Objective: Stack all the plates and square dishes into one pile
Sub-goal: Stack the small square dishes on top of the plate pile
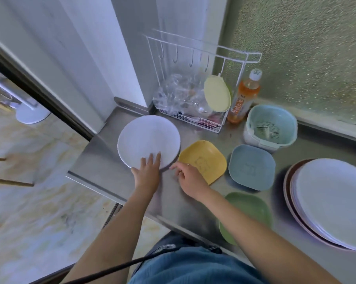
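At the counter's left end, left hand [147,170] lies flat, fingers straight, on white plate [148,141] — right hand [188,175] hovers loosely curled, empty, just beside its rim.

Soft daylight enters through the frosted textured window pane [308,54] at the upper right, so the scene is bright. The stainless steel counter [103,160] carries a mild sheen and blurred shadows beside the dishes. The wide lens bends straight lines near the edges, and details look slightly soft.
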A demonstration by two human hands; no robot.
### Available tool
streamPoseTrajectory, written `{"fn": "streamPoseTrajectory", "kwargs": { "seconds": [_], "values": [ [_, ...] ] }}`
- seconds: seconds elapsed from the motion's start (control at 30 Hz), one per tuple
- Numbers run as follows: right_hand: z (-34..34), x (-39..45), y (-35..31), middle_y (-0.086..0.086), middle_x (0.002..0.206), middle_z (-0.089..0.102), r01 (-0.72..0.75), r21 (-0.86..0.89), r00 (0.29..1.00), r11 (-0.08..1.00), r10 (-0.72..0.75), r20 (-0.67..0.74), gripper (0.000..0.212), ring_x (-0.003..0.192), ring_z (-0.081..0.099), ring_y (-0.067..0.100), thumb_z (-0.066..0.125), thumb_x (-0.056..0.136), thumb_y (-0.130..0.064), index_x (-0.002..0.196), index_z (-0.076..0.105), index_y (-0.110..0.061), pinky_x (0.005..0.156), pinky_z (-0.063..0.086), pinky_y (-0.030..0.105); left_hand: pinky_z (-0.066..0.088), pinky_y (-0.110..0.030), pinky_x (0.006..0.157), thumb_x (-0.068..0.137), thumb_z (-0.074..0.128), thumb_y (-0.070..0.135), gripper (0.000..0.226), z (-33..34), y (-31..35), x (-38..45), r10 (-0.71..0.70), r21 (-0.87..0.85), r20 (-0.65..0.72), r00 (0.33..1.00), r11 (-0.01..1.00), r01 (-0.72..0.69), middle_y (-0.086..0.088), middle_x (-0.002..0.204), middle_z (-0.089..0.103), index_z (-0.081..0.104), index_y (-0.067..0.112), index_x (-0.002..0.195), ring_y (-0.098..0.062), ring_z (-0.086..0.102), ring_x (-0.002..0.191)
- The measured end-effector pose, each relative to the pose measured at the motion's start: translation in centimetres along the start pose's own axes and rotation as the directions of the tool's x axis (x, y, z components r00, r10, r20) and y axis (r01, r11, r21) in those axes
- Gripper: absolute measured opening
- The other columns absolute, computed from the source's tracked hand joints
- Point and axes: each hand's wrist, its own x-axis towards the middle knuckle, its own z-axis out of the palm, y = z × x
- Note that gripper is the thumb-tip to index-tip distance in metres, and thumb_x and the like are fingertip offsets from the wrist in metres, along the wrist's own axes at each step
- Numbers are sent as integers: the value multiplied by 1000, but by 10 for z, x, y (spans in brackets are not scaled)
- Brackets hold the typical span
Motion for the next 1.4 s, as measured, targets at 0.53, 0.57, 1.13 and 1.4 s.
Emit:
{"fn": "streamPoseTrajectory", "kwargs": {
  "seconds": [0.53, 0.57, 1.13, 1.4],
  "values": [
    [-15, 37, -39, 12, 80, 61, -368, 684, 815, 630, 572, -89, 18, 67, 62, 27, 44, 86, -12, 97, 57, -4, 52, 53, 32, 26, -56, 104, 83, 49, 14, 31, -25, 22, -38, 329, 22, -721, 610, 891, -454, 7, 97, 75, 72, 15, 103, -18, 65, 111],
    [-20, 32, -34, 10, 78, 60, -363, 648, 825, 670, 554, -110, 16, 68, 61, 26, 44, 86, -12, 92, 57, -6, 53, 51, 31, 26, -55, 105, 86, 49, 22, 29, -27, 24, -41, 324, -6, -737, 592, 874, -486, 7, 100, 75, 72, 17, 103, -17, 63, 114],
    [-194, -146, 114, 18, 102, 65, -258, 535, 709, 804, 534, -460, 40, 88, 57, 21, 38, 99, -37, 97, 65, -7, 77, 45, 34, 38, -29, 72, 95, 40, 13, 33, -66, 181, -56, -108, -873, -159, 981, 479, -89, -13, 111, 65, 58, 10, 123, -27, 57, 86],
    [-271, -236, 186, 14, 109, 62, -473, 187, 516, 861, 443, -734, 35, 98, 57, 31, 29, 101, -27, 118, 53, -8, 83, 43, 39, 43, -40, 95, 93, 42, 9, 38, -63, 315, -92, 196, -796, -199, 960, 539, -275, -12, 124, 61, 54, 14, 129, -32, 56, 112]
  ]
}}
